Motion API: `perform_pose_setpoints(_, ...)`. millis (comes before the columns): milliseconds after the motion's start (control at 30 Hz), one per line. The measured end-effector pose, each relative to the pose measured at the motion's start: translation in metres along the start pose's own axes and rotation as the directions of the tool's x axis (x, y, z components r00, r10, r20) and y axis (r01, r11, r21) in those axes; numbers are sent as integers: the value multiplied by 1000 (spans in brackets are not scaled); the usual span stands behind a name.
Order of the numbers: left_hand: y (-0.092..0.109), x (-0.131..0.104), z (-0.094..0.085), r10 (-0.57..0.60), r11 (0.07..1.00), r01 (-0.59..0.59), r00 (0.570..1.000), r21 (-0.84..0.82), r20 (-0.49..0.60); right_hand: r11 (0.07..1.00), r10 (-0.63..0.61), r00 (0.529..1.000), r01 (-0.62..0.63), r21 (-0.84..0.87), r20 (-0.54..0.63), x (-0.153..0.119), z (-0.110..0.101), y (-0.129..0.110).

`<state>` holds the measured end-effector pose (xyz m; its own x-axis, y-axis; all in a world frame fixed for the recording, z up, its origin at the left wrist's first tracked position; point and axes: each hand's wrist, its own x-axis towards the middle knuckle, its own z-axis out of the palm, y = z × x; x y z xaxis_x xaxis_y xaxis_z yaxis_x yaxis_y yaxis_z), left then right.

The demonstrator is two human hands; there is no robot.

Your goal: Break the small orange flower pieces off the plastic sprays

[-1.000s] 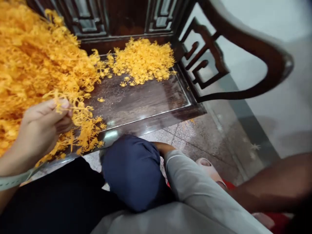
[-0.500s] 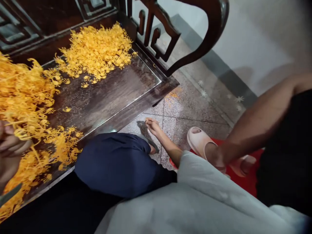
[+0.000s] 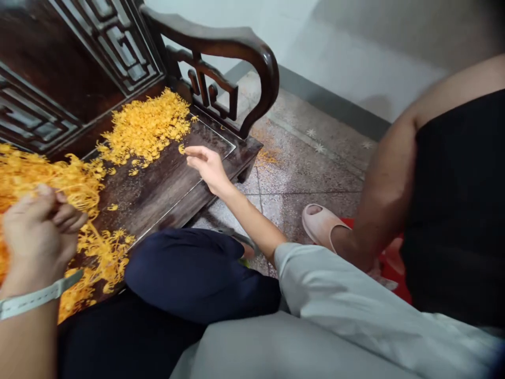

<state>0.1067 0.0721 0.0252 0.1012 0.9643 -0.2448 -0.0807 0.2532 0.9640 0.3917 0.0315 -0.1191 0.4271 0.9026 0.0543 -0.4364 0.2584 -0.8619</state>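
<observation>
My left hand (image 3: 41,226), with a pale band at the wrist, is closed at the left side. Thin yellow plastic strands (image 3: 81,197) stick out from its fingers, over a large heap of the same yellow stuff. My right hand (image 3: 209,167) reaches over the bench seat with thumb and fingers apart. Just off its fingertips is one small yellow claw-shaped piece (image 3: 181,149); whether it is in the air or on the wood I cannot tell. Beyond the fingers lies a pile of small yellow pieces (image 3: 148,126).
The dark wooden bench (image 3: 158,197) has a carved back and a curved armrest (image 3: 264,68). Orange scraps (image 3: 268,156) and pale star-like bits (image 3: 319,148) lie on the tiled floor. At right are another person's leg (image 3: 389,173) and pink slipper (image 3: 323,223), by something red.
My right hand has risen from above the floor to over the bench seat, its fingers now spread. A small yellow piece has appeared beside them. My left hand has come further into view.
</observation>
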Motion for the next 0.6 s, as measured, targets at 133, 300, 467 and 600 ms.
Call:
perform_pose_setpoints(133, 2, -10, 30, 230, 968, -233, 972, 90, 42, 996, -78, 995, 75, -49, -59, -18, 27, 12)
perform_pose_setpoints(300, 7, -1, 35, 69, 996, -83, 963, 44, 261, 996, 15, 1000, -16, -90, -11, -64, 27, -1)
perform_pose_setpoints(467, -1, 11, 43, -82, 991, 7, 834, 137, 546, 990, 41, 974, -10, -142, 221, -67, 58, -26)
perform_pose_setpoints(600, -6, 13, 50, -71, 980, -52, 810, 192, 582, 977, -49, 964, 100, -186, 261, -60, 83, -32)
